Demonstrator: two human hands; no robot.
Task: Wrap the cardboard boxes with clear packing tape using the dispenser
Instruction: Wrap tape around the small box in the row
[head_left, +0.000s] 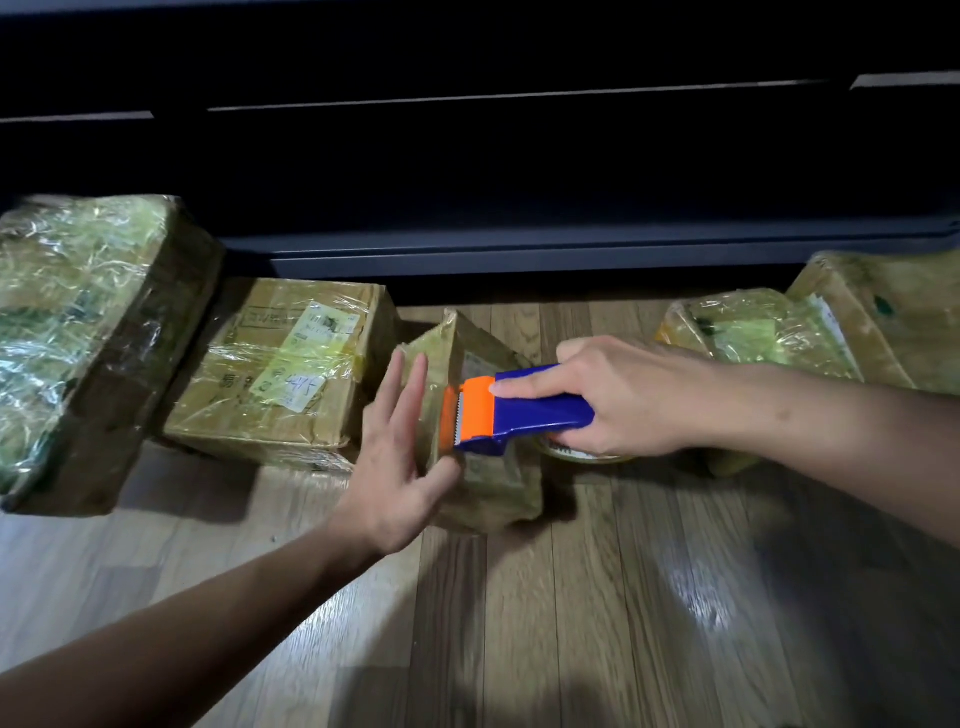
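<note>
head view, looking down at the floor: my right hand (613, 400) is wrapped round the blue plastic tape dispenser with the orange cutter head (524, 410), index finger lying along its top. its serrated edge sits against the small brown cardboard box (493, 488) in the middle of the frame. the roll of clear packing tape (582, 453) peeks out under my palm. my left hand (397, 462) is flat and wide, fingers straight, pressed to the left side of that box to steady it; it holds nothing.

i judge most of the job done. the large cardboard box (88, 332) at the left edge of the frame is thick with glossy, crinkled tape. the flat labelled cardboard box (280, 379) just right of it carries shiny bands over its stickers. the yellowish wrapped box (753, 332) right of centre and the bigger cardboard box (893, 317) at the far right edge gleam the same way. the small one under my hands looks partly covered, though blur keeps me from telling how much. it seems to be the one remaining.

everything rests on a brown wood-plank floor (571, 623) with pale glare patches at lower right. across the top of the frame runs a dark low cabinet (467, 182), its detail lost in the dim room.
</note>
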